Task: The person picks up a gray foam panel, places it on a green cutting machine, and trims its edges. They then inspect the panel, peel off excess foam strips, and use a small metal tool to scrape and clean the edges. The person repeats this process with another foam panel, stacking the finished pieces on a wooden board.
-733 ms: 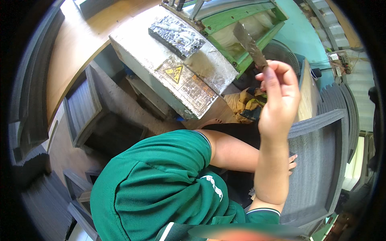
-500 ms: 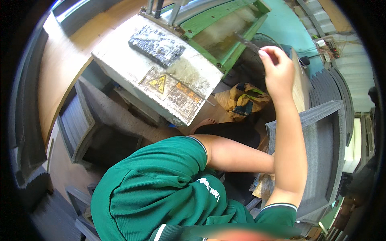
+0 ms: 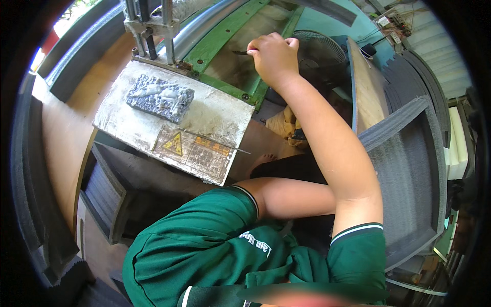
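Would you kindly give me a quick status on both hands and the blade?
Right hand shut on thin dark blade, extended over green machine frame. Left hand hidden below the body. Grey textured block lies apart on the white plate.

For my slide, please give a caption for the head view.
Right hand holds a thin dark blade over the green machine frame.

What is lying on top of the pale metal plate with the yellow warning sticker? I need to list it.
A grey, rough-surfaced block lies on the pale metal plate, near its far left corner. Whatever is beneath that block is covered.
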A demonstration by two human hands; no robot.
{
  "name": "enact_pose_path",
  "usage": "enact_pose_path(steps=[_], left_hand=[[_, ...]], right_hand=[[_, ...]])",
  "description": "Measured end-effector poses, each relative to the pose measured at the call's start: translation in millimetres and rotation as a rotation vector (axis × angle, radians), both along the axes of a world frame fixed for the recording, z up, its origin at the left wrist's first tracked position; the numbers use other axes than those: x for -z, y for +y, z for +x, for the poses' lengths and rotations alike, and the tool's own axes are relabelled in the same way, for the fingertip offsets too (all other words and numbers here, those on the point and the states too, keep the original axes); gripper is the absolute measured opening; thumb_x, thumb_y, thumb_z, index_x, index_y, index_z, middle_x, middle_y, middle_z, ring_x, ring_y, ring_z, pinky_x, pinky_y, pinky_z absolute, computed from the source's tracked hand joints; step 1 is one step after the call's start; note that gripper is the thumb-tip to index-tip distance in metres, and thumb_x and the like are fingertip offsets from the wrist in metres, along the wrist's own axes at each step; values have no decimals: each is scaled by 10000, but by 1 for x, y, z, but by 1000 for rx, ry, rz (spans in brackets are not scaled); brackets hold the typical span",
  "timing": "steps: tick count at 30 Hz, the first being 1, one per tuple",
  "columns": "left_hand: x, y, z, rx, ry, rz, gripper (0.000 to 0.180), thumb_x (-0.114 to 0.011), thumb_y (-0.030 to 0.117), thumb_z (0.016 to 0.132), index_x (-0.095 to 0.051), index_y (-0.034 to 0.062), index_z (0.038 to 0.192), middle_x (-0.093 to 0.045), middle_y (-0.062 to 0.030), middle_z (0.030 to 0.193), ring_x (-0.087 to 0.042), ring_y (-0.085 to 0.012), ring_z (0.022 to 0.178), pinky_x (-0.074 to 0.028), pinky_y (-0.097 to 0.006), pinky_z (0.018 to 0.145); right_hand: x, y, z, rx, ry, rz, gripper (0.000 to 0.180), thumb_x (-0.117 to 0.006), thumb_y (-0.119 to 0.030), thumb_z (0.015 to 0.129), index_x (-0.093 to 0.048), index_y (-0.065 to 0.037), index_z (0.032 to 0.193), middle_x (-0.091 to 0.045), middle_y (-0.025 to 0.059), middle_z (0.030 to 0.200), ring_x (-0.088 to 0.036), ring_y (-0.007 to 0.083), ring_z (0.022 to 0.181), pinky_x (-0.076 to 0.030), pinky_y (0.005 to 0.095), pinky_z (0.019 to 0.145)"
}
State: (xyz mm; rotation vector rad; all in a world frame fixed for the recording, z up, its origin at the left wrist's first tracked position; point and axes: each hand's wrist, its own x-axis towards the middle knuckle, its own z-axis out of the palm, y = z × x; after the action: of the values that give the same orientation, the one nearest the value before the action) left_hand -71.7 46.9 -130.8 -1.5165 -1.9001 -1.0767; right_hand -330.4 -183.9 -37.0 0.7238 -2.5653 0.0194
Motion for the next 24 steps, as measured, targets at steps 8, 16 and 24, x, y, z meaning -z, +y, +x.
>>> enact_pose_path(steps=[8,16,24], left_hand=[[15,21,-1,-56,-22,66,443,-552,324,1050,-562,81,1419,-536,-116,1470,-468,-247,1403,-378,-422,1148],[-12,17,-8,-1585,1990,-719,325,-487,203,1107,-585,52,1378,-641,-71,1343,-591,-133,1234,-430,-251,1084],[-23,10,-3,-1099,1311,-323,347,-493,242,1094,-583,50,1368,-620,-94,1374,-577,-179,1264,-413,-303,1112]], right_hand=[[-12,5,-2,122,-653,-455,174,-674,-214,980,-777,-76,1008,-748,47,886,-654,174,868,-437,371,876],[-30,39,-3,183,-1056,-1015,190,-735,-187,953,-763,-44,1074,-746,32,960,-631,140,806,-491,319,766],[-55,58,2,-14,-1330,-1462,177,-744,-141,952,-726,-101,1124,-700,13,926,-636,104,809,-512,271,708]])
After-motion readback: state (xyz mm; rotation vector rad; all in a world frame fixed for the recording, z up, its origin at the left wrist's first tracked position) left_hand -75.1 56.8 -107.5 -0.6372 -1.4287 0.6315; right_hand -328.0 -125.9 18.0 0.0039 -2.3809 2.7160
